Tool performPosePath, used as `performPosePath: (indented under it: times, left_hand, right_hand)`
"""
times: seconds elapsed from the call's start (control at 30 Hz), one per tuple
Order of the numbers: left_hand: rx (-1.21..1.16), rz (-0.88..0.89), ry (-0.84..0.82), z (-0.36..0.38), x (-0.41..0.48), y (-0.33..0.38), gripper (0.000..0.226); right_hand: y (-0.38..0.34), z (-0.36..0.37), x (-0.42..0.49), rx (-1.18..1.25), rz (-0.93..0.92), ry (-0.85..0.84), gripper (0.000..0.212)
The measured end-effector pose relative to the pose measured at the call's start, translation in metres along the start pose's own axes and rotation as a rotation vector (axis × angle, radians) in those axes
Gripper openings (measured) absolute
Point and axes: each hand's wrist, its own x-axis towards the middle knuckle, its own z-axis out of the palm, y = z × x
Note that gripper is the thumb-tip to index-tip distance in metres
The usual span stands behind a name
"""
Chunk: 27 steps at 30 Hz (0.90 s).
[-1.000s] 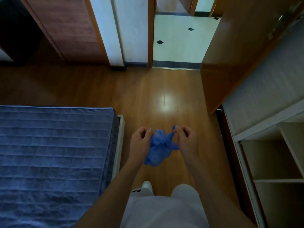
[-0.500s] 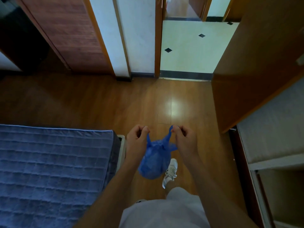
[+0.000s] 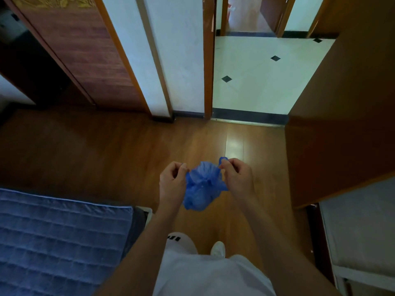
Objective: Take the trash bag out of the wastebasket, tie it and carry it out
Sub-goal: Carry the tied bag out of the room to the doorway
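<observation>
Above a wooden floor (image 3: 106, 150), beside a blue-quilted bed (image 3: 59, 238) and facing a tiled doorway (image 3: 256, 82), both hands' fingers (image 3: 183, 168) pinch the blue trash bag (image 3: 202, 189).

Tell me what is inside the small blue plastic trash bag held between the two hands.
Nothing inside shows: the small blue plastic trash bag is gathered shut at its top, pinched by the left hand and right hand. It bulges, so it holds something, but the plastic covers it.
</observation>
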Motion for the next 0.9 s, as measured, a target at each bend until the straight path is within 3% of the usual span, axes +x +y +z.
performPosePath:
  times: [0.37,0.9]
  left_hand:
    - [-0.041,0.01,0.005,0.031,0.124,0.012,0.025]
    - [-0.067,-0.055,0.025,0.021,0.415,0.045,0.025]
  right_hand:
    - [-0.018,0.02,0.124,0.03,0.037,0.008,0.027]
    - [-0.087,0.165,0.355,-0.037,0.007,-0.016,0.027]
